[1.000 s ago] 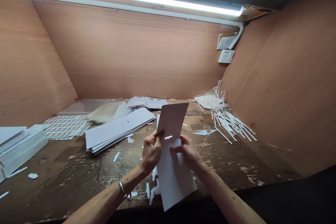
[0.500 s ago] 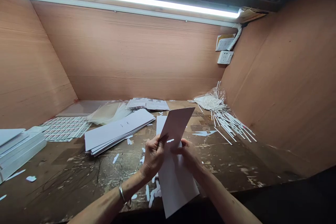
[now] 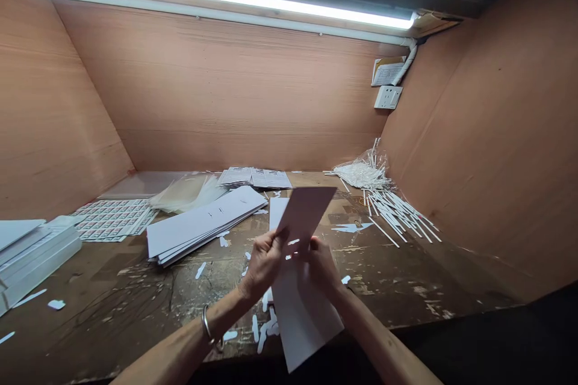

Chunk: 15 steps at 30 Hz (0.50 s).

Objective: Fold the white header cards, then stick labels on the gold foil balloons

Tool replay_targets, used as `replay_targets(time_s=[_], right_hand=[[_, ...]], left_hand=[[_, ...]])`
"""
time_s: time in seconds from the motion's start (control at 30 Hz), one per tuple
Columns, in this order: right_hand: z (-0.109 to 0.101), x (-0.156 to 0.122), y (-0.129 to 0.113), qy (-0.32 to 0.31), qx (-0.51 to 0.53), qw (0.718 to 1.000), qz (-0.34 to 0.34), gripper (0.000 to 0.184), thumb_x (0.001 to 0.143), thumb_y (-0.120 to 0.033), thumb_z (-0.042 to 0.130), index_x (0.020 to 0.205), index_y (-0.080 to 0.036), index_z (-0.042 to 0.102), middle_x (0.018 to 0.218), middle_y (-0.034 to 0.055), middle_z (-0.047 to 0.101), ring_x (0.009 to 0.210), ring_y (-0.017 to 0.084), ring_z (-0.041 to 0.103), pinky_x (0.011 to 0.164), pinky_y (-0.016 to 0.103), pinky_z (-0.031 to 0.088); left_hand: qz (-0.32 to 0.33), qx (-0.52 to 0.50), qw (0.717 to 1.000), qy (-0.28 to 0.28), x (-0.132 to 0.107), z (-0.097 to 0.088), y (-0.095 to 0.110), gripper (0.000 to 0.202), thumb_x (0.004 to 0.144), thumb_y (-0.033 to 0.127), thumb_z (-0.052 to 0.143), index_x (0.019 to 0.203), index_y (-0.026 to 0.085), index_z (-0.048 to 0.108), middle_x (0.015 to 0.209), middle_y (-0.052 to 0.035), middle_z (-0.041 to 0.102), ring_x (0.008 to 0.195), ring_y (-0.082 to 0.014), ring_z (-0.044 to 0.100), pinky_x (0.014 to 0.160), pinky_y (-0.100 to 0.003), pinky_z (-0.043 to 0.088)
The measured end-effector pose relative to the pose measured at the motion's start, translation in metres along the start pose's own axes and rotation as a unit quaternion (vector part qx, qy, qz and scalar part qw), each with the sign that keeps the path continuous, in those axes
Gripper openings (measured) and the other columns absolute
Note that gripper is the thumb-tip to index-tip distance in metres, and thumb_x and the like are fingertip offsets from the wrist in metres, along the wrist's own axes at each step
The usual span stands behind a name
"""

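A long white card point(image 3: 307, 325) is held tilted over the front edge of the table. My left hand point(image 3: 264, 258) pinches its left edge, thumb on the near face. On the card's right edge, my right hand point(image 3: 323, 264) is closed, with its fingertips partly hidden by the card. Between the two hands, small slots pierce the card and light shows through them. Behind it lies another white card point(image 3: 277, 212), mostly covered. Small white paper cut-outs point(image 3: 262, 337) are scattered below my left hand.
Left of my hands is a stack of long white cards point(image 3: 203, 222). Farther left are printed sticker sheets point(image 3: 115, 218) and a clear box point(image 3: 49, 258) holding papers. White sticks point(image 3: 401, 213) lie at right, near a plastic bag of sticks point(image 3: 363, 173). Printed sheets point(image 3: 255, 177) lie at the back.
A second slot now shows in the card below the first. My right hand's fingers have curled in closer at the slots. A small white scrap now lies by my right wrist.
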State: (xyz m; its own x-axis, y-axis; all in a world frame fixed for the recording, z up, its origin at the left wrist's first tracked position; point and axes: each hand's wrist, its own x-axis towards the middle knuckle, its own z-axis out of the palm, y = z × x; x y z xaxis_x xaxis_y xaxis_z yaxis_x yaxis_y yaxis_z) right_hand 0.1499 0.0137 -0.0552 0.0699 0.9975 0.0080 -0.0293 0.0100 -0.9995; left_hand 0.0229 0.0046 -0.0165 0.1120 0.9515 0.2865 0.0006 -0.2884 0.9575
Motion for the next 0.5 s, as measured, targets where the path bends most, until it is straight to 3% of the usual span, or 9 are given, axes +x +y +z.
replay_targets(time_s=[0.1,0.17,0.27,0.33,0.4,0.47,0.5], right_hand=[[-0.003,-0.002,-0.007,-0.039,0.113,0.993,0.016,0.032,0.052,-0.023,0.072,0.080,-0.016,0.060,0.075,0.0013,0.065,0.066,0.016,0.059,0.061,0.026,0.046],[-0.007,-0.001,-0.014,-0.078,0.136,0.987,0.034,0.031,0.057,-0.029,0.071,0.084,-0.015,0.061,0.076,0.0020,0.065,0.065,0.014,0.059,0.059,0.025,0.046],[-0.015,0.006,-0.028,-0.120,0.106,0.986,0.040,0.029,0.064,-0.036,0.067,0.079,-0.012,0.063,0.069,0.0027,0.063,0.056,0.011,0.056,0.049,0.022,0.045],[-0.014,0.014,-0.036,-0.142,0.076,0.986,0.043,0.028,0.061,-0.035,0.068,0.070,-0.009,0.062,0.060,0.0026,0.060,0.047,0.010,0.052,0.040,0.020,0.042],[-0.002,0.024,-0.040,-0.159,0.063,0.983,0.064,0.027,0.059,-0.033,0.070,0.063,-0.008,0.060,0.052,0.0015,0.056,0.038,0.009,0.047,0.033,0.021,0.040],[0.025,0.037,-0.042,-0.138,0.080,0.984,0.085,0.026,0.057,-0.031,0.070,0.060,-0.008,0.057,0.046,-0.0010,0.050,0.034,0.008,0.043,0.030,0.022,0.042],[0.043,0.045,-0.042,-0.116,0.097,0.984,0.089,0.025,0.057,-0.029,0.070,0.059,-0.009,0.056,0.045,-0.0023,0.048,0.034,0.008,0.042,0.031,0.024,0.045]], left_hand=[[-0.076,-0.155,0.985,0.025,0.013,-0.009,-0.003,0.039,0.077,0.043,0.052,0.098,0.010,0.060,0.076,-0.0069,0.064,0.059,-0.0147,0.056,0.054,-0.025,0.043],[-0.102,-0.212,0.971,0.033,0.018,-0.018,-0.007,0.044,0.071,0.043,0.060,0.099,0.010,0.059,0.080,-0.0084,0.065,0.062,-0.0160,0.058,0.056,-0.026,0.045],[-0.188,-0.200,0.960,-0.050,0.021,-0.038,-0.010,0.049,0.061,0.045,0.068,0.092,0.008,0.061,0.074,-0.0099,0.066,0.059,-0.0169,0.059,0.055,-0.026,0.046],[-0.239,-0.154,0.949,-0.136,0.026,-0.056,-0.009,0.052,0.059,0.049,0.068,0.089,0.007,0.062,0.072,-0.0110,0.066,0.058,-0.0176,0.059,0.054,-0.027,0.045],[-0.243,-0.064,0.949,-0.190,0.038,-0.079,-0.004,0.054,0.062,0.054,0.062,0.089,0.008,0.062,0.077,-0.0122,0.066,0.062,-0.0195,0.060,0.057,-0.028,0.046],[-0.217,0.131,0.950,-0.185,0.059,-0.104,0.004,0.051,0.068,0.057,0.053,0.087,0.010,0.062,0.081,-0.0114,0.066,0.068,-0.0215,0.061,0.059,-0.029,0.046],[-0.194,0.263,0.933,-0.150,0.072,-0.117,0.008,0.048,0.070,0.056,0.049,0.084,0.012,0.062,0.080,-0.0105,0.066,0.070,-0.0223,0.061,0.059,-0.028,0.046]])
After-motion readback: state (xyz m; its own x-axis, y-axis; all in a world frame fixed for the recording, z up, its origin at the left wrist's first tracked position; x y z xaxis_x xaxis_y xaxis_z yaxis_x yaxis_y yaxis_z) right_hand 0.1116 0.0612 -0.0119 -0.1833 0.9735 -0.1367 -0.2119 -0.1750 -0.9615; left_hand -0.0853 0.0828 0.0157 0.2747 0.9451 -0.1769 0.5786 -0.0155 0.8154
